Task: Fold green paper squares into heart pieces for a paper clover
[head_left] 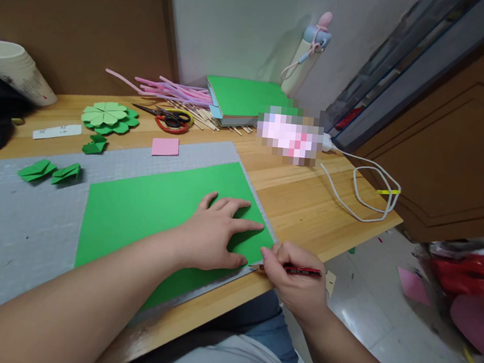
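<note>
A large green sheet of paper (pixel 145 212) lies on a grey cutting mat (pixel 18 240). My left hand (pixel 215 230) rests on the right part of the sheet, fingers spread and pressing it flat. In my right hand (pixel 301 278) is a dark red pencil (pixel 302 272), held near the sheet's lower right corner. The pencil's tip points left toward the sheet's edge, close to my left thumb. Whether the tip touches the paper I cannot tell. Folded green paper pieces (pixel 37 170) sit on the mat's left side.
Behind the mat are a pink paper square (pixel 165 147), scissors (pixel 173 119), a layered green paper flower (pixel 109 117), pink pipe cleaners (pixel 169 90), thin wooden sticks (pixel 197 115) and a green-covered stack (pixel 245 96). Paper cups (pixel 17 71) stand left. A white cable (pixel 362 219) lies right, near the table edge.
</note>
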The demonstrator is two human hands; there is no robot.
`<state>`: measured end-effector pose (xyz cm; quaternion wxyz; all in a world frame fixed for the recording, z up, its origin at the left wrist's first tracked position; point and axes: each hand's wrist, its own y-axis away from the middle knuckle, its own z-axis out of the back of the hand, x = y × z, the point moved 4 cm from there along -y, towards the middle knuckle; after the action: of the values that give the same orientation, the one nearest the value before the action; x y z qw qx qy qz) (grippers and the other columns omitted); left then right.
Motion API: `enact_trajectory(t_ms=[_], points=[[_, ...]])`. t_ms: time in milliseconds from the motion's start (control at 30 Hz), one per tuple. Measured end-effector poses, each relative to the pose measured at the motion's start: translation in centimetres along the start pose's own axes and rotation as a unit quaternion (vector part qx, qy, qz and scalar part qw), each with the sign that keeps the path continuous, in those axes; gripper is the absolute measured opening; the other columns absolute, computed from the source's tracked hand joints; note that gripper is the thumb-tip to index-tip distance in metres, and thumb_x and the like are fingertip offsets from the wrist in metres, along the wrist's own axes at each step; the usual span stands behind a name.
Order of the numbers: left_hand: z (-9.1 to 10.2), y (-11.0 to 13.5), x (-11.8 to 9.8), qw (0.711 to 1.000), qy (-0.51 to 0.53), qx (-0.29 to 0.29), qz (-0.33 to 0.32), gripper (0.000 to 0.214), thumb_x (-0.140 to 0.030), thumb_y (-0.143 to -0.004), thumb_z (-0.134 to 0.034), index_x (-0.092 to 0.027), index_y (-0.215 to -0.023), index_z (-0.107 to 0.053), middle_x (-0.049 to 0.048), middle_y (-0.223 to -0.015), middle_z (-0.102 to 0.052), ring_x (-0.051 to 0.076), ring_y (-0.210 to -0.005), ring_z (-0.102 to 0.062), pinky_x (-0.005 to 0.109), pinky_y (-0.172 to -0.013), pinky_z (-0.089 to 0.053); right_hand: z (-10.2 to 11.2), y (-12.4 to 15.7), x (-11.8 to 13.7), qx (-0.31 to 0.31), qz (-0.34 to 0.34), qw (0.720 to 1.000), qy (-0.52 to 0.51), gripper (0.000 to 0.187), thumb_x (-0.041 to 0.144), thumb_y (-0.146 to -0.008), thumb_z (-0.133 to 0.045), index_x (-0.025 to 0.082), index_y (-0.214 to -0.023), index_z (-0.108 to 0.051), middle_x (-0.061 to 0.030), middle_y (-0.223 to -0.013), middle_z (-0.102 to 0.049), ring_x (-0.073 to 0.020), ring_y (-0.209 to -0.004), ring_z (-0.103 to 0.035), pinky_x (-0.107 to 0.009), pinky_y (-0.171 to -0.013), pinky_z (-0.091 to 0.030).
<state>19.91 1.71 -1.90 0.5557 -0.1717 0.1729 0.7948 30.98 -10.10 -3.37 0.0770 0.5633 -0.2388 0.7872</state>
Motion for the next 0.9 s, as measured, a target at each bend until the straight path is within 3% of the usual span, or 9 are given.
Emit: enact_trajectory(t_ms=[900], points=[[-0.03,-0.13,-0.03,1.000,-0.001,0.007,0.003,0.064,-0.048,-0.069,-0.069,-0.041,-0.130,-0.049,0.0084,-0.145,-0.037,0.030,-0.136,-0.029,0.061,-0.108,-0.006,-0.06,0.30,-0.21,0.041,0.039,0.994,0.094,0.041,0.011,-0.081,-0.057,0.020,-0.053,-0.027,0.0065,-0.052,-0.028,-0.0077,-0.048,-0.029,-0.026,-0.048,-0.024]])
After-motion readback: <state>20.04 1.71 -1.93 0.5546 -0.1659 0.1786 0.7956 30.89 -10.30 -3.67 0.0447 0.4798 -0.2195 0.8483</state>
